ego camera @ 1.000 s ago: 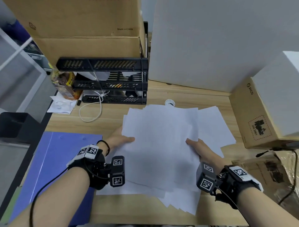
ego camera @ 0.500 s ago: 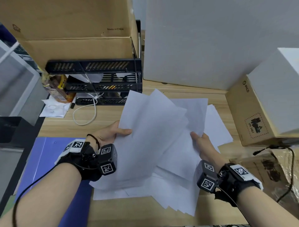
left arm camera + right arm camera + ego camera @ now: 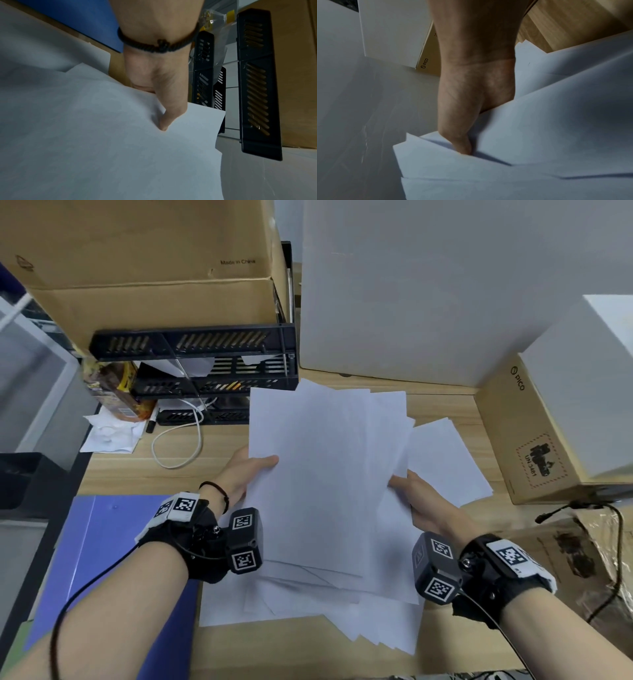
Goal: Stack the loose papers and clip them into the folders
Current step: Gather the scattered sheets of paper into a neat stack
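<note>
Both hands hold a bundle of white papers tilted up off the wooden desk. My left hand pinches its left edge, thumb on top, fingers hidden behind the sheets. My right hand pinches the right edge, thumb on the front. More loose sheets lie spread on the desk below, and one sheet lies to the right. A blue folder lies flat on the desk at the left, under my left forearm.
A black tiered tray rack with a white cable stands at the back left under a cardboard box. A white board fills the back. Boxes and crumpled brown packaging crowd the right.
The papers lay flat a second ago; both hands have gathered a bundle and raised it nearly upright, squaring it so the top sheets line up more than half a second ago.
</note>
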Motion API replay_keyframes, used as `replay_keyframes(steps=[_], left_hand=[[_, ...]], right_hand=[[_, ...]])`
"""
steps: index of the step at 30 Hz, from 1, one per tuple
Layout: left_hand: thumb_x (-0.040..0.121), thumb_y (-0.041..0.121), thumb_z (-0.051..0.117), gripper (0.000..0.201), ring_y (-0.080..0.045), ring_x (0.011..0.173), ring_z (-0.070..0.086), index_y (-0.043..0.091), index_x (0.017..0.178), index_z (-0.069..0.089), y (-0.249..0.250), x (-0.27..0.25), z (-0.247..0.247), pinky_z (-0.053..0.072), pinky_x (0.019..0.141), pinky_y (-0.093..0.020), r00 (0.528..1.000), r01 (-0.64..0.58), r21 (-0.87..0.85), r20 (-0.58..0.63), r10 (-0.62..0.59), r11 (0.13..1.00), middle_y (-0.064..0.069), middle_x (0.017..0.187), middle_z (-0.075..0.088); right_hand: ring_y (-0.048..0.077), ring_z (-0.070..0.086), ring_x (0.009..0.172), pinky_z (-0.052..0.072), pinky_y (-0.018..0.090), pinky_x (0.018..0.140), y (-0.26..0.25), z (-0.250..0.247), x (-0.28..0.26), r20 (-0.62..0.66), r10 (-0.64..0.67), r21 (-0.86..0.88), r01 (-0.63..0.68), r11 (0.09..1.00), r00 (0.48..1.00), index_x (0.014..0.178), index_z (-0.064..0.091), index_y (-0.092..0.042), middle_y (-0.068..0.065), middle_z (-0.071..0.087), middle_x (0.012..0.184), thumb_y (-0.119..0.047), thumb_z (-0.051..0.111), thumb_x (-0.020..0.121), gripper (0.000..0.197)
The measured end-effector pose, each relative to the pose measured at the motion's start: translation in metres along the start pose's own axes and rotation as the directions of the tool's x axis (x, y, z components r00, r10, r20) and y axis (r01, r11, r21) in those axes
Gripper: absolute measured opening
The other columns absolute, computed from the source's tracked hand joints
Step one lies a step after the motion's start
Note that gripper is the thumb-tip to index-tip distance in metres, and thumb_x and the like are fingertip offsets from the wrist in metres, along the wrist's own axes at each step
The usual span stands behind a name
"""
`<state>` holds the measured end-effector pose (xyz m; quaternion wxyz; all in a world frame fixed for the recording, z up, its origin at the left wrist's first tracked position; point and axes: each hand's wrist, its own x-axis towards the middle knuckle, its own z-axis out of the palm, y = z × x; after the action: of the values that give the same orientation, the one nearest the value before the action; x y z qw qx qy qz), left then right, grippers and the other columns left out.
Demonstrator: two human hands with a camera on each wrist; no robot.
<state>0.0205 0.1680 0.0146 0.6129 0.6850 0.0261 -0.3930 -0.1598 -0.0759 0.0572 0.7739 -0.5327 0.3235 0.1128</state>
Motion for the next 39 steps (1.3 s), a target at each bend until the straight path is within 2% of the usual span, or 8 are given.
replay_keyframes(steps=[5,8,10,16,22,28,35,39], left_hand=[[0.089,0.01,0.063,0.04,-0.024,0.106,0.065,0.011,0.128,0.053,-0.006,-0.001,0.012,0.052,0.092,-0.039,1.0,-0.006,0.03,-0.026,0.006,1.0,-0.008,0.121,0.066],[0.087,0.013,0.067,0.049,-0.016,0.092,0.063,0.009,0.128,0.039,-0.007,-0.001,0.012,0.052,0.074,-0.031,0.978,-0.015,0.035,-0.209,0.022,0.999,-0.005,0.116,0.061],[0.086,0.009,0.067,0.052,-0.011,0.084,0.061,0.01,0.128,0.035,-0.002,-0.004,0.014,0.049,0.066,-0.026,0.958,-0.061,-0.025,-0.282,0.051,0.998,-0.005,0.112,0.058],[0.083,-0.005,0.064,0.042,-0.025,0.103,0.067,0.008,0.123,0.057,0.057,-0.03,0.028,0.056,0.082,-0.035,0.962,-0.271,-0.085,-0.055,0.267,0.959,-0.01,0.117,0.068],[0.087,0.0,0.061,0.035,-0.02,0.099,0.068,0.004,0.122,0.057,0.096,-0.053,0.03,0.057,0.078,-0.028,0.902,-0.417,-0.162,0.052,0.429,0.895,-0.009,0.116,0.068],[0.093,0.006,0.057,0.027,0.005,0.076,0.068,0.009,0.119,0.059,0.035,-0.047,0.023,0.052,0.064,-0.012,0.964,-0.259,0.107,0.093,0.25,0.96,0.004,0.105,0.069],[0.087,0.009,0.065,0.027,-0.007,0.096,0.068,0.014,0.113,0.062,0.091,-0.059,0.023,0.054,0.077,-0.018,0.878,-0.478,0.011,0.036,0.478,0.878,-0.001,0.114,0.068],[0.083,0.006,0.069,0.031,-0.013,0.094,0.067,0.011,0.113,0.062,0.066,-0.06,0.017,0.055,0.085,-0.025,0.918,-0.396,0.082,0.012,0.397,0.915,-0.001,0.107,0.069]], right_hand=[[0.024,0.066,0.107,0.055,0.038,0.087,0.002,0.023,0.006,0.016,-0.001,0.015,0.001,1.0,1.0,0.124,0.062,-0.013,0.011,0.065,0.127,-0.038,0.043,0.101,0.038],[0.012,0.072,0.082,0.055,0.023,0.067,0.003,0.019,0.009,0.017,0.015,0.11,-0.017,0.994,1.0,0.119,0.065,-0.019,-0.002,0.075,0.094,-0.061,0.024,0.098,0.062],[0.006,0.065,0.061,0.05,0.02,0.06,0.005,0.018,0.008,0.034,0.007,0.063,-0.009,0.998,0.999,0.114,0.065,-0.02,-0.009,0.071,0.075,-0.053,0.032,0.1,0.048],[0.018,0.066,0.105,0.054,0.027,0.079,-0.008,0.018,0.008,-0.101,-0.196,-0.313,0.156,0.937,0.975,0.133,0.052,-0.013,0.002,0.068,0.121,-0.001,0.045,0.094,0.041],[0.021,0.063,0.116,0.049,0.034,0.096,-0.037,0.016,0.007,-0.197,-0.452,-0.179,0.422,0.889,0.87,0.128,0.057,-0.01,0.004,0.067,0.124,-0.005,0.054,0.088,0.04],[0.013,0.065,0.105,0.05,0.017,0.077,0.006,0.018,0.004,-0.103,-0.285,-0.428,0.216,0.878,0.953,0.122,0.061,-0.01,-0.001,0.068,0.119,0.003,0.047,0.09,0.038],[0.014,0.067,0.103,0.052,0.027,0.088,-0.046,0.03,-0.002,-0.25,-0.51,-0.336,0.42,0.843,0.823,0.112,0.065,-0.012,-0.002,0.072,0.108,-0.005,0.056,0.089,0.026],[0.014,0.065,0.104,0.051,0.022,0.083,-0.033,0.032,-0.008,-0.144,-0.459,-0.428,0.363,0.828,0.877,0.113,0.063,-0.015,-0.005,0.069,0.109,-0.005,0.057,0.091,0.026]])
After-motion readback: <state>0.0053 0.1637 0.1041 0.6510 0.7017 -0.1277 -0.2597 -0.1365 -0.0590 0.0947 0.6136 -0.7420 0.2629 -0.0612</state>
